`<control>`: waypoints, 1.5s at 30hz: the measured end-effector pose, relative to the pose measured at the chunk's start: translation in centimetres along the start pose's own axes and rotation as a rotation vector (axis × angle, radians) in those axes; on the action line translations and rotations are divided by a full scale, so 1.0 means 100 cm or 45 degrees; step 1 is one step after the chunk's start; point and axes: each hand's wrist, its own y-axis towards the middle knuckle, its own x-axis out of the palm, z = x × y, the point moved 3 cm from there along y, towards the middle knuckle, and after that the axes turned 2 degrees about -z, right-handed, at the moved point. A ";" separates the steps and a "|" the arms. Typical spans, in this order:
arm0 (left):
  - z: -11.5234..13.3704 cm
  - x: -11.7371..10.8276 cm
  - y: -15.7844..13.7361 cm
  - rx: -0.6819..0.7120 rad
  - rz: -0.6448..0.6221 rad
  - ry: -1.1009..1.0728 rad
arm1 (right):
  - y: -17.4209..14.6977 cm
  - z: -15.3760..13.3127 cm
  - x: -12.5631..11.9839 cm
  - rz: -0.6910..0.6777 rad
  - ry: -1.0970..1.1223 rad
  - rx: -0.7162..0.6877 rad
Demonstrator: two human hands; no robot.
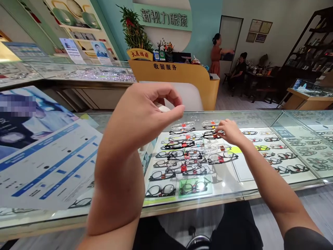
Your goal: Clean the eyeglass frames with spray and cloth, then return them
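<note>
My left hand (153, 102) is raised close to the camera above the display case, its fingers curled towards the thumb. A small whitish thing (163, 108) shows inside the curl; I cannot make out what it is. Farther off, my right hand (229, 131) pinches the side of a pair of dark-framed eyeglasses (210, 134) on the glass top. Nearer me lie rows of eyeglasses, several with red tags, among them a black-framed pair (179, 144) and a pair with a red tag at its bridge (223, 159).
A glass display case (229, 194) spans the front, with more eyeglasses inside. Printed leaflets (52, 166) stand at the left. Beyond are a yellow cashier counter (177, 74), a white chair back (179, 93), a standing person (215, 57) and a seated person (239, 67).
</note>
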 end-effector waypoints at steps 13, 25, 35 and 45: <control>0.003 0.014 0.004 0.034 -0.041 -0.109 | 0.000 0.004 0.017 -0.187 0.027 -0.014; 0.003 0.016 0.004 0.041 -0.029 -0.087 | 0.006 0.001 0.031 -0.187 0.125 0.016; -0.003 0.014 0.006 -0.009 0.072 -0.237 | -0.004 0.013 0.002 0.044 0.402 0.078; -0.014 0.015 0.012 -0.137 0.072 -0.581 | -0.006 -0.040 -0.100 0.731 0.664 -0.427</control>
